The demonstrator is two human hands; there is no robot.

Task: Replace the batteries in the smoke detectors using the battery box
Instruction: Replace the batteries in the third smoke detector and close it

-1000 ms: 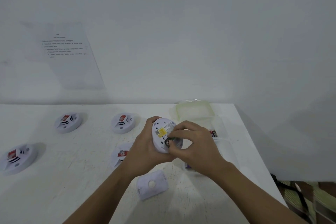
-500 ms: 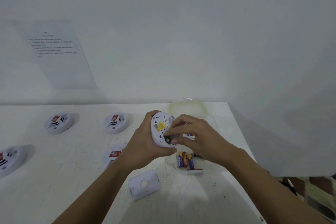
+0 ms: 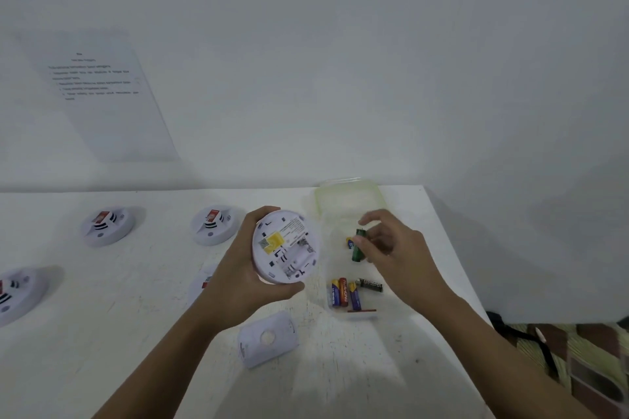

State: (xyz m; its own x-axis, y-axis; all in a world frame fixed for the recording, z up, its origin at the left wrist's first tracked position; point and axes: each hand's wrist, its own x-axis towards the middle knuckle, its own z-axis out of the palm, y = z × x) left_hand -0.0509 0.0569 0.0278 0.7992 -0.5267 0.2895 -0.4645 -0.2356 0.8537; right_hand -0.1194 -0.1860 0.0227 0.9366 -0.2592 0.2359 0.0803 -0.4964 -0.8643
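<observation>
My left hand [image 3: 235,286] grips a white round smoke detector [image 3: 285,247] tilted on edge, its back toward me with the battery bay open and bare. My right hand [image 3: 391,255] pinches a green battery [image 3: 359,245] over the clear plastic battery box [image 3: 388,306]. Inside the box lie several batteries [image 3: 343,292], blue, red and dark ones. The detector's white battery cover [image 3: 269,338] lies on the table just in front of my left hand.
Three more smoke detectors [image 3: 108,225] [image 3: 215,224] [image 3: 17,292] sit on the white table [image 3: 102,333], and another is half hidden behind my left wrist. The box's yellowish lid [image 3: 347,196] leans at the back. A printed sheet [image 3: 102,92] hangs on the wall. The table edge runs on the right.
My right hand has pulled away from the detector's battery bay to the right, now over the box with a green battery pinched in it. The left hand still holds the detector.
</observation>
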